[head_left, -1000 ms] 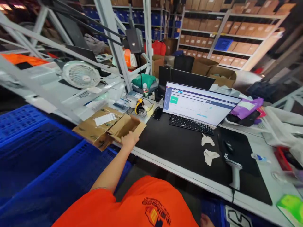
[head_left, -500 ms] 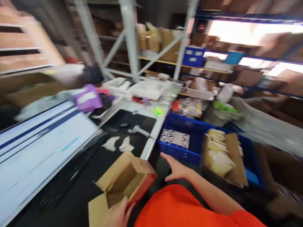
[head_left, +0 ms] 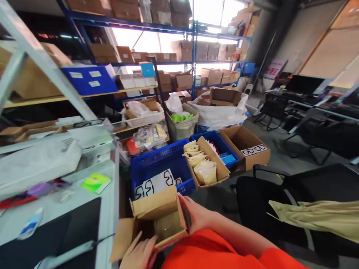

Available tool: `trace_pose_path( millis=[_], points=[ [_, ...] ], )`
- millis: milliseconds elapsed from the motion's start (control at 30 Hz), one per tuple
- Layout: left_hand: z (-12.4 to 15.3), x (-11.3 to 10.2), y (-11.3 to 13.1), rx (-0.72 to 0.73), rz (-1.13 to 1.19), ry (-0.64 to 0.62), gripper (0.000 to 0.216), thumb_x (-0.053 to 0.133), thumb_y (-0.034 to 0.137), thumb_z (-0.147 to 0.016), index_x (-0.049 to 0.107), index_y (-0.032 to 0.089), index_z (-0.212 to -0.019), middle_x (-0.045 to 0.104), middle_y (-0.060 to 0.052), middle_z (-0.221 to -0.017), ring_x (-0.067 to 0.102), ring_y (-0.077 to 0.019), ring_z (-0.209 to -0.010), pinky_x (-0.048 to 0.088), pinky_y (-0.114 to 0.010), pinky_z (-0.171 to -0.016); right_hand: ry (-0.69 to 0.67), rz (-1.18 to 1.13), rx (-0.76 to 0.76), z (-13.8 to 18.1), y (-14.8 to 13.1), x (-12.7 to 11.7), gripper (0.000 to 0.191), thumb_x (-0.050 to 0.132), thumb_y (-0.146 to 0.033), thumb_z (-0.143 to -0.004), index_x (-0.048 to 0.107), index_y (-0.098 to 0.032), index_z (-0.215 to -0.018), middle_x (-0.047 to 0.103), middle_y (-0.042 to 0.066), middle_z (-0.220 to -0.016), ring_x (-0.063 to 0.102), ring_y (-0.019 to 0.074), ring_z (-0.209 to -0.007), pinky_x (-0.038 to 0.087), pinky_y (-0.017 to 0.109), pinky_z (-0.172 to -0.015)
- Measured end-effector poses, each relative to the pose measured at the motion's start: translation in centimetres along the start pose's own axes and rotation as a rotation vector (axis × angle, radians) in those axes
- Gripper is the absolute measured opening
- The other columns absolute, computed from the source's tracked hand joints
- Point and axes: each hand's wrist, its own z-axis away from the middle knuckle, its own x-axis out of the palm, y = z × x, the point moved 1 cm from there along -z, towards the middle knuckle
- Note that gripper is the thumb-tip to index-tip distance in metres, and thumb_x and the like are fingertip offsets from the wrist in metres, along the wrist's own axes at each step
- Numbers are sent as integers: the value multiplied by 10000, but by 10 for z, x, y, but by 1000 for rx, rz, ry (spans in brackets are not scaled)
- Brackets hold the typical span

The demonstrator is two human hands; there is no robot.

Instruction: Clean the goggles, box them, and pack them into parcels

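Note:
An open cardboard box (head_left: 157, 203) with raised flaps is held between my two hands, close to my body and past the desk's edge. My left hand (head_left: 139, 252) grips its near left side, with the fingers over the rim. On the right side of the box, my right hand (head_left: 196, 213) presses against the outer wall. The part of the box's inside that shows looks bare. Just beyond it stands a blue crate (head_left: 161, 160) with white marked labels, and on that crate's right rests a carton (head_left: 221, 170) of yellowish padded packets (head_left: 206, 172).
A desk (head_left: 108, 209) with a handheld scanner (head_left: 64, 256) and a green packet (head_left: 96, 182) lies to the left. To the right are another blue crate (head_left: 228, 158), a brown carton (head_left: 246, 144) and a black chair (head_left: 260, 209). Loaded shelves (head_left: 193, 63) stand behind.
My view has swung right, away from the monitor. The box has moved from over the desk toward the blue crate. My right hand, open and apart before, now holds the box's right side.

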Motion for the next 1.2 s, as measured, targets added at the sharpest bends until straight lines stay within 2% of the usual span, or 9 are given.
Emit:
trace_pose_path(
  millis=[167, 333, 500, 633, 767, 933, 1033, 1100, 1200],
  points=[
    [-105, 38, 22, -222, 59, 147, 546, 561, 445, -877, 517, 184, -1355, 568, -199, -1366, 581, -367, -1248, 516, -553, -1031, 359, 64, 280, 22, 54, -66, 1461, 907, -450, -479, 58, -110, -1618, 316, 255, -1560, 328, 396, -1449, 291, 514, -1209],
    [-172, 82, 32, -422, 199, 86, 636, 488, 629, -867, 537, 153, -1287, 533, -194, -1312, 546, -371, -1243, 464, -571, -1082, 542, 174, 372, 44, 101, -120, 1277, 863, -470, -549, 215, -127, -1595, 484, 218, -1430, 488, 369, -1312, 388, 503, -1134],
    [-203, 135, 29, -429, 255, -28, 624, 425, 618, -878, 572, 112, -1213, 511, -220, -1278, 530, -394, -1229, 454, -590, -1074, 540, 219, 425, 59, 133, -150, 1259, 854, -478, -533, 245, -132, -1579, 517, 215, -1430, 508, 378, -1304, 386, 512, -1119],
    [-204, 158, 35, -449, 252, -122, 592, 423, 561, -886, 582, 92, -1209, 488, -240, -1310, 503, -402, -1262, 442, -593, -1081, 516, 227, 420, 65, 145, -169, 1230, 852, -475, -551, 261, -124, -1571, 538, 217, -1421, 532, 378, -1286, 403, 504, -1098],
    [-189, 155, 41, -523, 232, -181, 605, 433, 574, -877, 595, 89, -1202, 485, -239, -1318, 467, -399, -1319, 430, -575, -1103, 576, 229, 448, 65, 150, -185, 1136, 823, -459, -595, 305, -141, -1555, 616, 186, -1329, 609, 353, -1181, 466, 483, -1029],
    [-154, 139, 40, -640, 197, -165, 622, 448, 578, -813, 614, 93, -1164, 549, -221, -1198, 458, -400, -1334, 417, -574, -1126, 766, 268, 484, 76, 144, -189, 1104, 801, -392, -613, 281, -163, -1560, 547, 181, -1439, 585, 343, -1245, 474, 472, -1054],
    [-128, 139, 42, -716, 182, -182, 563, 471, 552, -748, 641, 120, -1069, 564, -221, -1163, 482, -416, -1306, 435, -593, -1103, 790, 254, 504, 93, 137, -187, 1194, 824, -367, -586, 203, -155, -1584, 491, 191, -1494, 549, 340, -1299, 457, 465, -1091],
    [-112, 143, 49, -758, 191, -217, 548, 470, 546, -727, 647, 124, -1028, 559, -233, -1181, 488, -429, -1302, 455, -602, -1078, 788, 269, 517, 106, 134, -184, 1220, 833, -354, -575, 184, -142, -1587, 478, 202, -1499, 532, 343, -1317, 449, 467, -1102],
    [-90, 149, 72, -824, 215, -356, 525, 449, 529, -749, 654, 119, -1005, 557, -237, -1206, 525, -432, -1279, 527, -580, -989, 789, 352, 525, 122, 131, -177, 1186, 820, -357, -598, 198, -113, -1578, 493, 220, -1467, 509, 354, -1326, 424, 496, -1115]
  ],
)
